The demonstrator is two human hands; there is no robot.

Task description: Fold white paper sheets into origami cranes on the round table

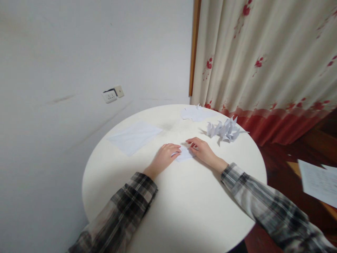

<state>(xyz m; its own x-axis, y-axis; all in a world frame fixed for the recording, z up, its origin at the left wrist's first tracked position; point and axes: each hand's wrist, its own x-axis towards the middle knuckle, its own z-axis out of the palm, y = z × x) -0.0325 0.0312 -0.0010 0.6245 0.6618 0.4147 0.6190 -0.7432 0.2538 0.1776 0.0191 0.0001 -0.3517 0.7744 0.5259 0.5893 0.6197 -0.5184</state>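
The left hand's fingers (171,146) are lying close together and curving over the left side of a small folded paper (184,157), the thumb reaching along its near edge; whether they are pinching it, I cannot tell. The right hand (204,151) is bending its fingers loosely at the paper's right side, forefinger reaching out beyond the thumb; whether its thumb is pressing the paper is too blurred to tell. The small folded paper is lying between the 2 hands, flat on a round white table (163,218). Behind the left hand (164,156), 1 large white sheet (135,137) is lying flat. Beyond the right hand, a cluster of pointed folded paper pieces (226,130) is standing near the table's right edge. Farther back, some white paper (193,115) is carrying 1 tiny folded piece (198,106) at its far edge. 2 plaid sleeves (123,203) are covering the forearms. Past the table, a flowered curtain (263,42) is hanging, and 2 plates, including a socket (110,96), are sitting on the white wall (65,42).
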